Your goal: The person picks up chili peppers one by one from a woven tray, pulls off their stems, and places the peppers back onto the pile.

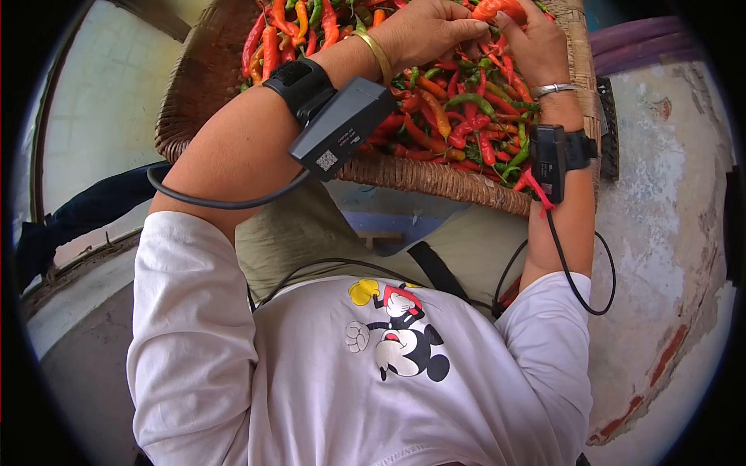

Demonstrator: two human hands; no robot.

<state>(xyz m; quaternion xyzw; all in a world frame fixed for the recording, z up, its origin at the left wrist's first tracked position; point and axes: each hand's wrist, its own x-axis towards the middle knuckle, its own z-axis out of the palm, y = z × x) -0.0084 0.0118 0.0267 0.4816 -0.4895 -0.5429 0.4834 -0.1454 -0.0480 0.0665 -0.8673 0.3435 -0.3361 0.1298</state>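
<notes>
A large woven basket (458, 185) full of red, orange and green chili peppers (439, 113) lies across the top of the view. Over its right part my right hand (536, 45) is closed around a red pepper (497, 9) at the upper edge. My left hand (431, 33) reaches in from the left, thumb and fingers pinched together beside that pepper. Whatever is between the left fingertips is too small to make out. Loose peppers lie beneath both hands.
Black devices are strapped to the left forearm (342, 128) and right wrist (549, 163), with dangling cables. The basket rests above the knees. A peeling wall surface (660, 233) is at the right; a pale window (116, 93) is at the left.
</notes>
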